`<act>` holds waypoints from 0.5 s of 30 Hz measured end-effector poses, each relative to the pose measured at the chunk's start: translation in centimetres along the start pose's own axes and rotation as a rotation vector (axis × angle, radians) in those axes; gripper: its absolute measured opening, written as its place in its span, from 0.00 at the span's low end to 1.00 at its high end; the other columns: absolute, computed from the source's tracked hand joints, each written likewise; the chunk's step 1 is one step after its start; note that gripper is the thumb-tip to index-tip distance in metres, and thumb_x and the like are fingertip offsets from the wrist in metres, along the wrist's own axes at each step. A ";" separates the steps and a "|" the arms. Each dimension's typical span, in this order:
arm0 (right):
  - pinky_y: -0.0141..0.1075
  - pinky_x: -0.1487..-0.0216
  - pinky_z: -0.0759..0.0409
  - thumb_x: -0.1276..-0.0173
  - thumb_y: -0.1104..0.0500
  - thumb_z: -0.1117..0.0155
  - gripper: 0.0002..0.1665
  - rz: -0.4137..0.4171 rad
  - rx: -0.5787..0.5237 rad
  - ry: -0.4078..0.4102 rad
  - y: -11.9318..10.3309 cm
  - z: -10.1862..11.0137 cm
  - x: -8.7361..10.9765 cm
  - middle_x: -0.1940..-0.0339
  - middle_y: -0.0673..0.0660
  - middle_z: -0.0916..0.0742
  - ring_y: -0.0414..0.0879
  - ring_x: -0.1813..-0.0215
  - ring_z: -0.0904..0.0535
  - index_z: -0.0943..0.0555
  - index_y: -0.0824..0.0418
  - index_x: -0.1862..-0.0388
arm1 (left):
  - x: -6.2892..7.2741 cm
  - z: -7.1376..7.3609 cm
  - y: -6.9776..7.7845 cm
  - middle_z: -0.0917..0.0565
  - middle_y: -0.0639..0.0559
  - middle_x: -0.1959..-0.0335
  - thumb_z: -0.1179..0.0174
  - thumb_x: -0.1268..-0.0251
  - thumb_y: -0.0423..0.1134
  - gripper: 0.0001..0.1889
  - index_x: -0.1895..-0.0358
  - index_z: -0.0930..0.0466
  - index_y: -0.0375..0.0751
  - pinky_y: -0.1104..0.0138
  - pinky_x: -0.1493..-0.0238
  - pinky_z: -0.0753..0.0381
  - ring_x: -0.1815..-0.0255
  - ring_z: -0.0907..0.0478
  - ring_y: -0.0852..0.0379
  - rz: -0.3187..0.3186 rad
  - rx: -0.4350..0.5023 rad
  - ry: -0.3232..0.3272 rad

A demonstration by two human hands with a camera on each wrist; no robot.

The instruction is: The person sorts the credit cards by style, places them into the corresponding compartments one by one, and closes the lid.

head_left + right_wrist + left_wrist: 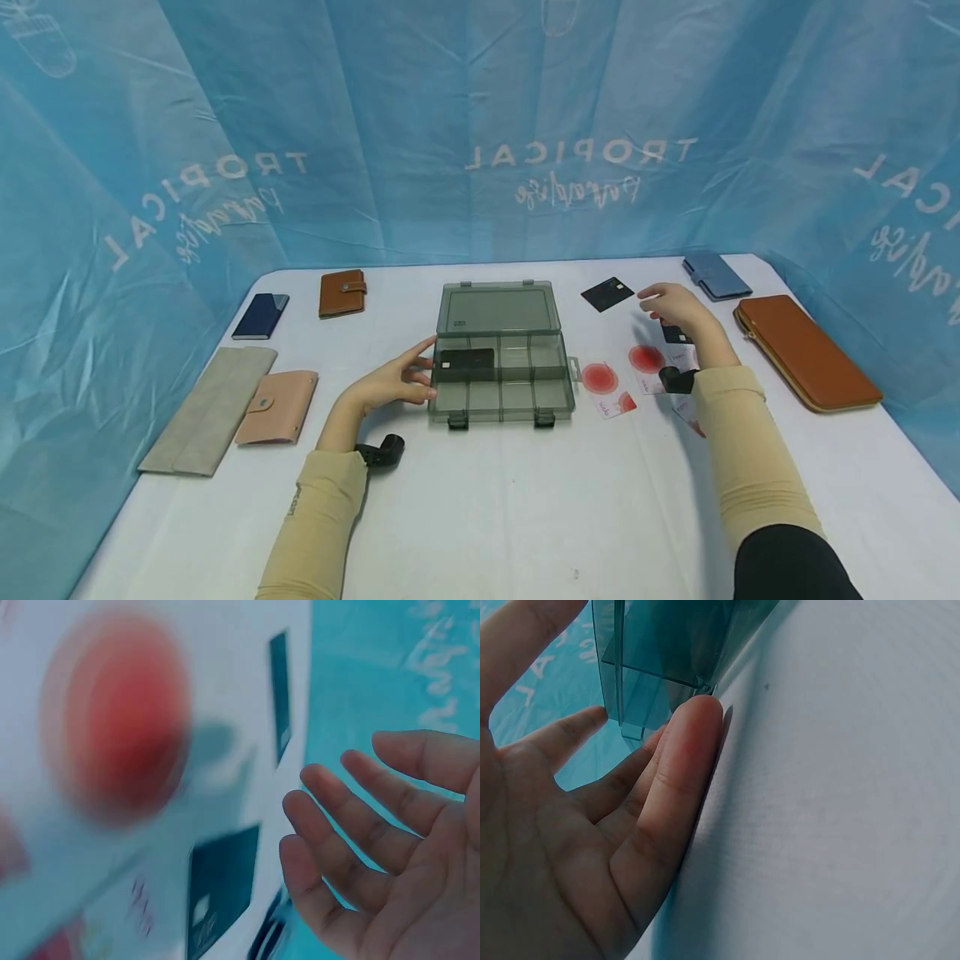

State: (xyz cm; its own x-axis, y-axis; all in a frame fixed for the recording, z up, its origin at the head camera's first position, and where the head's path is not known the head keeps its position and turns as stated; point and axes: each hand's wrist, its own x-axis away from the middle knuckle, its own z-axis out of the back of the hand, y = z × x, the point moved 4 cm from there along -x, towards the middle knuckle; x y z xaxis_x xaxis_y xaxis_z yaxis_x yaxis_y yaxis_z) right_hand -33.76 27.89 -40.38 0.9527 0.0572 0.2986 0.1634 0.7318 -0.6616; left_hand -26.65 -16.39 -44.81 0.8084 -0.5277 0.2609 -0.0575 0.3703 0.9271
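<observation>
My left hand (390, 379) reaches to the left side of a translucent green compartment box (498, 310), its extended fingers at the box wall. The box's lid lies back, and a black card (459, 360) sits in one of its left compartments. In the left wrist view the fingertips (697, 720) are right at the box's edge. My right hand (675, 308) hovers above the cards on the right, fingers relaxed and holding nothing. Near its fingertips lies a black card (607, 294); another black card (223, 889) is partly hidden below the hand in the head view.
Several white cards with red circles (600, 379) lie right of the box. A brown zip wallet (810, 354) and a blue wallet (716, 277) are far right. At left are a brown wallet (341, 293), navy card holder (260, 317), pink wallet (277, 407) and grey pouch (210, 410).
</observation>
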 end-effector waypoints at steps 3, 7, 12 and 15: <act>0.56 0.40 0.35 0.28 0.61 0.58 0.25 -0.036 0.061 0.007 1.4 0.9 -0.5 0.38 0.72 0.32 0.64 0.40 0.34 0.35 0.69 0.36 | 0.0 0.1 0.1 0.46 0.36 0.33 0.33 0.47 0.39 0.51 0.26 0.60 0.58 0.61 0.59 0.22 0.48 0.32 0.47 -0.001 -0.011 0.002; 0.59 0.41 0.35 0.36 0.70 0.57 0.29 -0.056 0.170 -0.006 2.4 1.5 -0.8 0.35 0.74 0.36 0.68 0.39 0.39 0.36 0.67 0.35 | 0.0 0.2 0.1 0.45 0.36 0.33 0.33 0.48 0.38 0.51 0.26 0.60 0.59 0.62 0.61 0.23 0.47 0.32 0.46 0.001 -0.019 0.008; 0.62 0.41 0.37 0.48 0.77 0.47 0.46 -0.066 0.363 -0.095 2.8 1.4 -1.0 0.31 0.74 0.46 0.72 0.35 0.50 0.47 0.63 0.28 | 0.0 0.0 -0.1 0.46 0.36 0.32 0.33 0.46 0.39 0.51 0.26 0.61 0.59 0.61 0.59 0.21 0.48 0.32 0.48 -0.003 -0.006 -0.004; 0.64 0.41 0.41 0.47 0.76 0.42 0.52 -0.110 0.359 -0.188 3.4 1.3 -1.0 0.30 0.75 0.49 0.72 0.33 0.53 0.54 0.62 0.26 | 0.0 -0.1 -0.1 0.47 0.36 0.32 0.33 0.45 0.38 0.51 0.26 0.61 0.58 0.60 0.58 0.21 0.48 0.32 0.48 -0.007 0.001 -0.012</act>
State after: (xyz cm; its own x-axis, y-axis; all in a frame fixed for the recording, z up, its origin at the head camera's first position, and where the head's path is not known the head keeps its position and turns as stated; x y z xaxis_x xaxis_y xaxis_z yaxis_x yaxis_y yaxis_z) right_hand -34.51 31.23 -42.07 0.8658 0.0639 0.4962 0.1305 0.9286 -0.3473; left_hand -26.60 -16.39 -44.93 0.8016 -0.5395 0.2576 -0.0525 0.3657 0.9293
